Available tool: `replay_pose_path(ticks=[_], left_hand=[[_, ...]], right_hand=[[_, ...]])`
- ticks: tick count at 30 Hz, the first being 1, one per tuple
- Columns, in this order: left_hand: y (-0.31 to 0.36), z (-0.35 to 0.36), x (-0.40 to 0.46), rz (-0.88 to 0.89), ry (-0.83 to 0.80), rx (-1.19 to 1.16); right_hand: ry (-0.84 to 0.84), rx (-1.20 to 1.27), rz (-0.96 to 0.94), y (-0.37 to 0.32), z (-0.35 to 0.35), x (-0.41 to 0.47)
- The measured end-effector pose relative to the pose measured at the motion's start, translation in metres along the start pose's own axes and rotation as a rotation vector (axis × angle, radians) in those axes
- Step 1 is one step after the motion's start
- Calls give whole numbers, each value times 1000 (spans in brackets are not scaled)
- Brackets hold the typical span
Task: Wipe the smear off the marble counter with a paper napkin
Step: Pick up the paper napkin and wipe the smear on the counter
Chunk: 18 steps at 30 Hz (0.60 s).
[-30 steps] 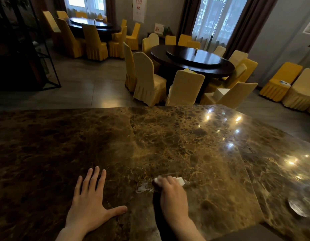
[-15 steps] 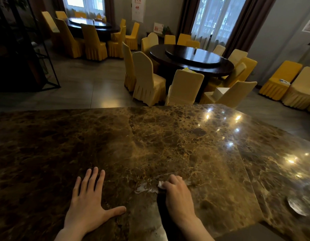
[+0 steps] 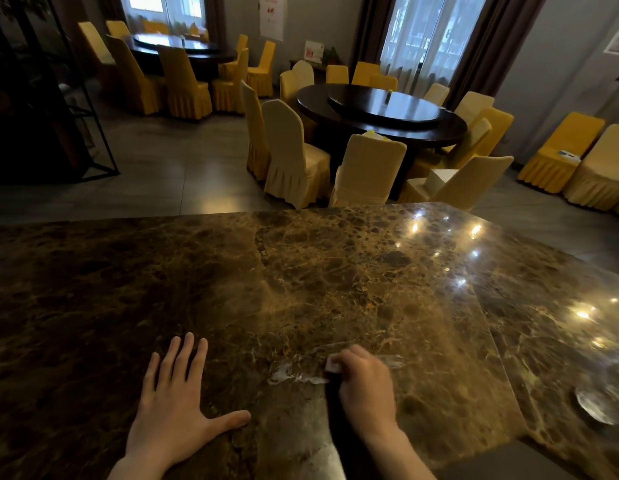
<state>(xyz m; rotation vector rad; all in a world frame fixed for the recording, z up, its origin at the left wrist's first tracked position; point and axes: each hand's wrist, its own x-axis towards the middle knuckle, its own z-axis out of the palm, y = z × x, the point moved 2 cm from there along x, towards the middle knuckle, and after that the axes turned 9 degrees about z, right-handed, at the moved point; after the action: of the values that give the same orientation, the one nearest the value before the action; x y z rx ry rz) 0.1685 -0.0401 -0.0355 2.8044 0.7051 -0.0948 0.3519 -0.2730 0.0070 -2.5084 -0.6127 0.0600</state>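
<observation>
A brown marble counter (image 3: 301, 278) fills the lower part of the view. A pale, wet-looking smear (image 3: 290, 374) lies on it near the front, just left of my right hand (image 3: 363, 386). That hand is closed over a white paper napkin (image 3: 332, 364) and presses it on the counter; only a small corner of the napkin shows under the fingers. A thin streak (image 3: 393, 361) also shows to the right of the fingers. My left hand (image 3: 176, 403) lies flat on the marble with fingers spread, holding nothing.
A seam (image 3: 488, 323) between slabs runs diagonally on the right. A round glassy mark (image 3: 594, 405) sits near the right edge. Beyond the counter are a dark round table (image 3: 381, 112) with yellow-covered chairs (image 3: 294, 157) and a black metal shelf frame (image 3: 93, 116) at left.
My right hand has slid rightward over the smear and covered more of the napkin. The left hand has stayed flat in place.
</observation>
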Motion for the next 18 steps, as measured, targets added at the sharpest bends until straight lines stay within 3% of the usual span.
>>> replay_pose_path(ticks=[3, 9, 15, 18], left_hand=[[1, 0, 0, -2, -5, 2], [1, 0, 0, 1, 4, -14], [-1, 1, 0, -2, 12, -9], [0, 1, 0, 1, 23, -8]], right_hand=[[-92, 18, -81, -3, 2, -2], [243, -7, 243, 32, -24, 14], [-36, -31, -57, -12, 18, -10], [21, 48, -1, 7, -2, -3]])
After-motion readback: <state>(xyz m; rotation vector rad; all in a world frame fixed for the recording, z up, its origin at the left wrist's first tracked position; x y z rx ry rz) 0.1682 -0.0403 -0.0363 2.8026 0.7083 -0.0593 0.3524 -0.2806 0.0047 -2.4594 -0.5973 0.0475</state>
